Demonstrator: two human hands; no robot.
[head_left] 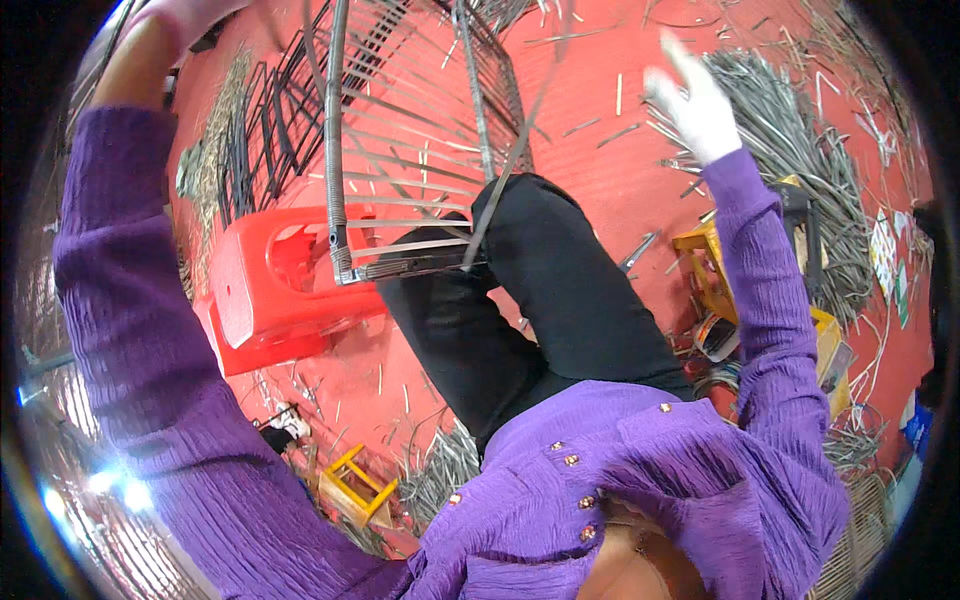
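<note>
A frame wrapped in grey strip (336,150) leans against my black-trousered knees, with several flat grey strips strung across between its sides. One long loose strip (512,160) rises from the frame's lower bar past my knee to the top edge. My right hand (697,108), in a white glove, is raised to the right of the frame, its fingers apart and nothing seen in them. Beneath it lies a big bundle of grey strips (790,130). My left hand (190,14) reaches up at the top left, pale pink and blurred; its fingers are not clearly visible.
A red plastic stool (250,285) lies left of my knees, near black metal frames (275,125). Scissors (640,252) lie on the red floor (590,190), among strip scraps. Yellow stools stand under my right arm (705,265) and at lower left (358,485).
</note>
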